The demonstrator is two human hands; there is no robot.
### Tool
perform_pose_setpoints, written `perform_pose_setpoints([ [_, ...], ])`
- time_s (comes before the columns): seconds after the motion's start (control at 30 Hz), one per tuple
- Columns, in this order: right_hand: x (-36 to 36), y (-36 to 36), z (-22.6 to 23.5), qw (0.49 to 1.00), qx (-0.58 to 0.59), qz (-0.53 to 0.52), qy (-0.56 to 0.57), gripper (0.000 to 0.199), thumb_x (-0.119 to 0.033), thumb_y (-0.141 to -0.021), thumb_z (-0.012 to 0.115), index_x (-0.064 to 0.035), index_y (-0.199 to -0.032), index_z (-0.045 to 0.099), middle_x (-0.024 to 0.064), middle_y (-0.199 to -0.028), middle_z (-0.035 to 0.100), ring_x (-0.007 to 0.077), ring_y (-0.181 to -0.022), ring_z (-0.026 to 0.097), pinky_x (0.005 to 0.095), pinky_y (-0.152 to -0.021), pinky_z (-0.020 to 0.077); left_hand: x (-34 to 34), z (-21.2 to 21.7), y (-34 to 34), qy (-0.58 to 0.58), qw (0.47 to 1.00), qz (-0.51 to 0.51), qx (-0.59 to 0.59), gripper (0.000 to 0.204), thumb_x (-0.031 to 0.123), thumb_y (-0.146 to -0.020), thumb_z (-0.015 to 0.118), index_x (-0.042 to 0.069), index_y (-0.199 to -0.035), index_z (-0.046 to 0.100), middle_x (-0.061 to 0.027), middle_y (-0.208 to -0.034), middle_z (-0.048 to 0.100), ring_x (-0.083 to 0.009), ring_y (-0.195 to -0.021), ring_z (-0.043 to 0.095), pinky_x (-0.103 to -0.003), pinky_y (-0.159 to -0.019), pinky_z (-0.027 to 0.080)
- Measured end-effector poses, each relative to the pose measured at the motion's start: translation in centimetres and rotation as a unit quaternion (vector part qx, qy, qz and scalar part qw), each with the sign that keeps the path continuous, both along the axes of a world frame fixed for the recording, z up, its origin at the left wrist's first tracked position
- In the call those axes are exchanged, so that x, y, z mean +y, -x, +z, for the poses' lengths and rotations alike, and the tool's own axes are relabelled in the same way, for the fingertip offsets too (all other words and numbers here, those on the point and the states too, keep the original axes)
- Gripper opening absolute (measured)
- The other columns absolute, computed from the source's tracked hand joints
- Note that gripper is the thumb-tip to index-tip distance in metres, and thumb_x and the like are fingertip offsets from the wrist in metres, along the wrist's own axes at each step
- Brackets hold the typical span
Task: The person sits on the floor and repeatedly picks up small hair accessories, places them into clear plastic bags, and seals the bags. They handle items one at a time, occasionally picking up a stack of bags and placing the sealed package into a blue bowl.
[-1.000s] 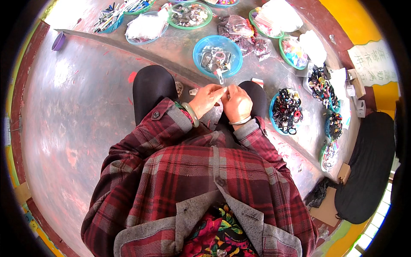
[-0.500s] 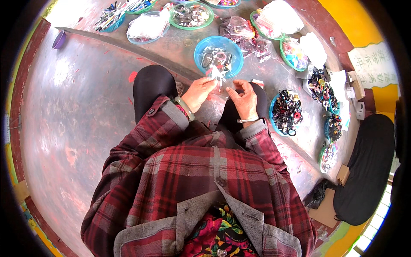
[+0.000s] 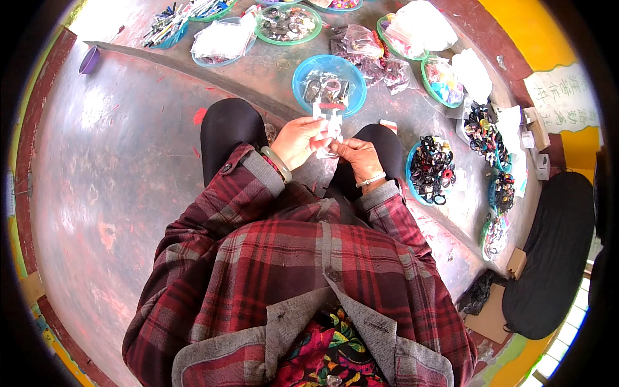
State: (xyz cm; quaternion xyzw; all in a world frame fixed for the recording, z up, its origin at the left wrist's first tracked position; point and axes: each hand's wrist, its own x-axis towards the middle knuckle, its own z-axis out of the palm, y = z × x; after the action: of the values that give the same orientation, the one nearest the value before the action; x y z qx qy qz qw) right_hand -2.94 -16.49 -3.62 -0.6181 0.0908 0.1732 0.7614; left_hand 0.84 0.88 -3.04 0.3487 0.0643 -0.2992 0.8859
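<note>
Between my knees, in front of my body, I hold a small clear plastic bag (image 3: 331,117) with a red band near its top. My left hand (image 3: 298,143) is closed on its left side, thumb and fingers pinching the plastic. At the bag's lower right corner, my right hand (image 3: 362,158) has its fingertips pressed together on the plastic. Glare hides what the bag contains, if anything. Just beyond the bag stands a blue basin (image 3: 297,90), with packets of dark and pinkish looped items in it.
By my right knee is a blue bowl (image 3: 413,189) heaped with black hair ties (image 3: 433,169). Green-rimmed baskets (image 3: 281,42) and pink-purple packets (image 3: 361,44) lie farther off. A ledge crosses the floor (image 3: 129,161). A purple bowl (image 3: 89,60) sits far left, a black cushion (image 3: 548,258) right.
My right hand has moved in to the left and its fingers have closed on the bag. The bag now stands more spread out, with its red band showing.
</note>
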Motion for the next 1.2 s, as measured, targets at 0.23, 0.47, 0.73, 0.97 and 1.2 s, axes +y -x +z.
perform_pose_setpoints([
  [0.23,-0.2,-0.3,-0.5,0.995,0.02,0.084,0.056,0.015,-0.015,-0.08,0.062,-0.0026,-0.086,0.066,0.0042,-0.076,0.065,0.0103,-0.067,0.059,0.0227,-0.058,0.0406,0.3,0.0,-0.1,-0.018,1.0,-0.007,0.006,0.02,0.015,-0.088,0.051,-0.002,-0.098,0.054,-0.0111,-0.094,0.059,-0.0214,-0.089,0.059,-0.034,-0.081,0.049],
  [0.47,0.2,-0.2,-0.9,0.931,-0.21,-0.121,0.271,0.011,-0.008,-0.08,0.059,-0.0005,-0.087,0.063,0.0068,-0.079,0.063,0.0121,-0.067,0.056,0.0231,-0.06,0.0448,0.0,1.0,0.1,-0.094,0.995,0.005,-0.024,0.022,0.014,-0.088,0.051,-0.004,-0.1,0.054,-0.0129,-0.096,0.06,-0.0219,-0.089,0.06,-0.034,-0.08,0.049],
  [0.73,1.1,0.6,2.2,0.84,-0.399,-0.082,0.358,0.026,0.003,-0.072,0.058,-0.0067,-0.096,0.061,0.0098,-0.096,0.059,0.0152,-0.066,0.057,0.0241,-0.057,0.0466,-0.6,-0.3,0.5,-0.283,0.93,-0.071,-0.225,0.022,0.012,-0.088,0.051,-0.004,-0.1,0.058,-0.0067,-0.089,0.062,-0.0125,-0.081,0.058,-0.025,-0.074,0.048],
  [0.97,1.1,0.5,1.7,0.859,-0.363,-0.072,0.353,0.024,0.002,-0.071,0.059,-0.0075,-0.093,0.06,0.0088,-0.087,0.06,0.0171,-0.066,0.058,0.0261,-0.057,0.0472,-0.6,-0.2,0.8,-0.434,0.8,-0.075,-0.408,0.02,0.009,-0.085,0.053,-0.002,-0.101,0.058,-0.0102,-0.087,0.064,-0.0146,-0.08,0.06,-0.027,-0.073,0.047],
  [1.2,0.9,0.4,0.8,0.869,-0.349,-0.045,0.348,0.019,0.0,-0.071,0.061,-0.0074,-0.089,0.06,0.0094,-0.082,0.06,0.0218,-0.066,0.059,0.029,-0.058,0.0478,-0.7,-1.0,0.7,-0.426,0.805,-0.074,-0.406,0.022,0.006,-0.082,0.052,-0.001,-0.103,0.058,-0.0124,-0.092,0.063,-0.0162,-0.085,0.059,-0.028,-0.076,0.046],
])
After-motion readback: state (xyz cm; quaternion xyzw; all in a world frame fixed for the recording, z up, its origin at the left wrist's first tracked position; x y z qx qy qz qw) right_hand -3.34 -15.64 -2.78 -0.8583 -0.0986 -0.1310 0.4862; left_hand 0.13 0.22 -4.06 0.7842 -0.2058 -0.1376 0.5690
